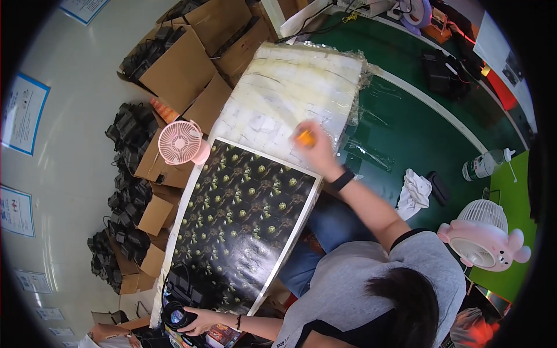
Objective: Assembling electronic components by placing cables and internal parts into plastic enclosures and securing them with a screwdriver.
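My left hand [196, 321] is closed around a coiled black cable [175, 315] at the near left end of the table. A black power adapter [184, 287] lies right beside that coil on the dark patterned mat [238, 209]. Over the far edge of the mat, my right hand [318, 148] is raised, blurred by motion. A small orange object [305, 137] shows in its fingers; its kind is unclear. Beneath and beyond that hand spreads a white surface [290, 87] covered with wrinkled clear film.
A pink fan [180, 142] stands at the table's left edge. Cardboard boxes [177, 72] and heaps of black adapters [130, 197] line the left side. On the green table [394, 139] at right are a white cloth [413, 194], a bottle [484, 165] and a pink-and-white fan [478, 246].
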A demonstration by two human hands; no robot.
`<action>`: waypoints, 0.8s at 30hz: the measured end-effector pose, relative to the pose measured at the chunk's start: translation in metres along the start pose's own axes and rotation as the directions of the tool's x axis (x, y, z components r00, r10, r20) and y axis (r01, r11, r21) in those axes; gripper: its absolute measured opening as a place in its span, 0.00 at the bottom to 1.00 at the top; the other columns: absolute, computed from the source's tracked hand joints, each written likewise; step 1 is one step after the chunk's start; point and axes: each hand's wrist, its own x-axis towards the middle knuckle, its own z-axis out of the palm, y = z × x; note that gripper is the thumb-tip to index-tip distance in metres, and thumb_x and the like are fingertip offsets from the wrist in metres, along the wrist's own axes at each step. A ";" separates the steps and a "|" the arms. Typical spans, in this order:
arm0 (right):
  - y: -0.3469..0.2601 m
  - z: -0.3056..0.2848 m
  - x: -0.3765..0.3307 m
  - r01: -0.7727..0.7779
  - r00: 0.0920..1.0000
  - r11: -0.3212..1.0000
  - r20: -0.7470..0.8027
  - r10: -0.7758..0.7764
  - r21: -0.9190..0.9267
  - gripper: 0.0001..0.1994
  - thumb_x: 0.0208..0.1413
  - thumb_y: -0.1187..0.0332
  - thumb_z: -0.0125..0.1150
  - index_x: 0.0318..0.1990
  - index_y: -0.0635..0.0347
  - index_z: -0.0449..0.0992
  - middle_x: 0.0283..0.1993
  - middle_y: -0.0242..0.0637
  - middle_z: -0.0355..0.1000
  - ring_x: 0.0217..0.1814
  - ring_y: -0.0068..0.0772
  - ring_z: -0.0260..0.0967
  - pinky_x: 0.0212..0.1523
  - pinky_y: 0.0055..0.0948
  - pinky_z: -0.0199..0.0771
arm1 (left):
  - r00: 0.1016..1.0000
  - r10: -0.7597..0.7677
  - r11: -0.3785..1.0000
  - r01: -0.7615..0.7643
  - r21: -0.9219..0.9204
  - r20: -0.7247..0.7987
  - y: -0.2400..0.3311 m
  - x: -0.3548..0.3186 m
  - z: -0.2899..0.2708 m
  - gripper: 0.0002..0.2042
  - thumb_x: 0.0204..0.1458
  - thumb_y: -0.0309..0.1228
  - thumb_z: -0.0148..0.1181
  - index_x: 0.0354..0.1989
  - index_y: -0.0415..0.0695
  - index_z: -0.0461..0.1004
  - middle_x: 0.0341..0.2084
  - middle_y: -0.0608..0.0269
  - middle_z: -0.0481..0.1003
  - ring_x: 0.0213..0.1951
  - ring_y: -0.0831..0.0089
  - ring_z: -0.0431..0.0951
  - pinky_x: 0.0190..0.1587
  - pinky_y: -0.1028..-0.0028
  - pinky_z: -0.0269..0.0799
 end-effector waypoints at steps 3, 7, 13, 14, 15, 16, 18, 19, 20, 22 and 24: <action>-0.003 -0.092 0.039 -0.054 0.963 0.990 -0.269 0.016 -0.132 0.13 0.54 0.64 0.68 0.44 0.57 0.74 0.36 0.34 0.77 0.39 0.26 0.74 0.43 0.28 0.73 | 0.991 0.117 0.982 -0.106 0.159 -0.058 0.002 -0.005 -0.015 0.45 0.52 0.65 0.55 0.73 0.52 0.50 0.62 0.40 0.58 0.60 0.41 0.62 0.58 0.48 0.61; 0.004 -0.232 0.089 0.021 0.785 0.955 -0.586 -0.198 -0.296 0.09 0.61 0.63 0.62 0.43 0.57 0.80 0.36 0.34 0.78 0.37 0.23 0.73 0.43 0.25 0.72 | 0.921 0.369 0.922 -0.380 -0.072 -0.128 0.031 -0.026 -0.043 0.31 0.57 0.54 0.55 0.66 0.52 0.62 0.62 0.49 0.59 0.60 0.50 0.63 0.56 0.51 0.62; 0.071 -0.401 0.156 -0.322 0.721 0.548 -0.575 -0.387 -0.772 0.16 0.58 0.51 0.62 0.50 0.44 0.81 0.62 0.53 0.66 0.70 0.55 0.53 0.63 0.42 0.64 | 0.786 0.602 0.585 -0.553 -0.593 -0.139 0.115 -0.111 -0.096 0.13 0.56 0.26 0.61 0.50 0.43 0.74 0.59 0.49 0.61 0.61 0.52 0.62 0.58 0.56 0.63; 0.089 -0.422 0.159 -0.366 0.686 0.504 -0.593 -0.422 -0.783 0.16 0.57 0.50 0.62 0.49 0.42 0.81 0.63 0.54 0.65 0.70 0.56 0.52 0.64 0.42 0.63 | 0.745 0.664 0.520 -0.523 -0.676 -0.065 0.125 -0.126 -0.107 0.13 0.55 0.23 0.60 0.49 0.42 0.74 0.60 0.46 0.58 0.62 0.49 0.60 0.60 0.55 0.61; 0.108 -0.440 0.157 -0.457 0.646 0.468 -0.644 -0.410 -0.756 0.16 0.57 0.49 0.62 0.49 0.40 0.81 0.64 0.54 0.63 0.70 0.58 0.52 0.65 0.41 0.62 | 0.715 0.699 0.459 -0.438 -0.773 0.011 0.131 -0.140 -0.118 0.14 0.54 0.22 0.60 0.49 0.41 0.74 0.60 0.45 0.57 0.62 0.48 0.59 0.60 0.55 0.60; 0.124 -0.459 0.154 -0.499 0.653 0.474 -0.674 -0.345 -0.725 0.16 0.57 0.49 0.61 0.50 0.39 0.81 0.66 0.55 0.61 0.71 0.58 0.50 0.66 0.42 0.60 | 0.612 0.790 0.382 -0.439 -0.813 0.041 0.133 -0.147 -0.128 0.16 0.52 0.20 0.60 0.51 0.42 0.74 0.60 0.44 0.57 0.62 0.47 0.59 0.62 0.55 0.59; 0.147 -0.490 0.147 -0.553 0.706 0.478 -0.688 -0.166 -0.682 0.17 0.57 0.48 0.61 0.51 0.38 0.80 0.68 0.56 0.58 0.73 0.57 0.46 0.69 0.42 0.56 | 0.447 0.874 0.375 -0.369 -0.851 0.191 0.140 -0.165 -0.142 0.18 0.51 0.24 0.62 0.52 0.47 0.75 0.60 0.42 0.60 0.63 0.46 0.59 0.64 0.56 0.56; 0.152 -0.503 0.146 -0.606 0.721 0.462 -0.692 -0.026 -0.648 0.17 0.57 0.48 0.61 0.51 0.38 0.80 0.69 0.57 0.56 0.75 0.56 0.43 0.69 0.42 0.55 | 0.226 0.897 0.431 -0.264 -0.863 0.380 0.142 -0.168 -0.144 0.17 0.53 0.26 0.59 0.53 0.48 0.74 0.60 0.43 0.62 0.62 0.48 0.62 0.64 0.56 0.56; 0.156 -0.509 0.151 -0.566 0.701 0.534 -0.707 -0.090 -0.628 0.17 0.56 0.49 0.63 0.51 0.39 0.80 0.63 0.50 0.64 0.71 0.52 0.49 0.61 0.40 0.67 | 0.201 0.886 0.458 -0.239 -0.856 0.418 0.146 -0.170 -0.144 0.16 0.55 0.27 0.58 0.53 0.49 0.74 0.60 0.47 0.64 0.61 0.50 0.63 0.64 0.56 0.56; 0.149 -0.519 0.150 -0.498 0.772 0.556 -0.632 -0.066 -0.666 0.16 0.56 0.52 0.65 0.51 0.40 0.80 0.64 0.48 0.62 0.64 0.44 0.60 0.49 0.35 0.76 | 0.183 0.876 0.478 -0.208 -0.853 0.447 0.150 -0.169 -0.142 0.15 0.56 0.29 0.56 0.53 0.49 0.74 0.59 0.50 0.66 0.61 0.51 0.64 0.64 0.57 0.55; 0.133 -0.518 0.148 -0.571 0.714 0.686 -0.685 0.145 -0.451 0.13 0.58 0.57 0.64 0.50 0.43 0.81 0.53 0.39 0.67 0.41 0.26 0.73 0.35 0.23 0.77 | 0.181 0.850 0.520 -0.139 -0.843 0.495 0.152 -0.167 -0.139 0.15 0.58 0.31 0.56 0.54 0.49 0.73 0.58 0.56 0.68 0.60 0.54 0.65 0.64 0.56 0.55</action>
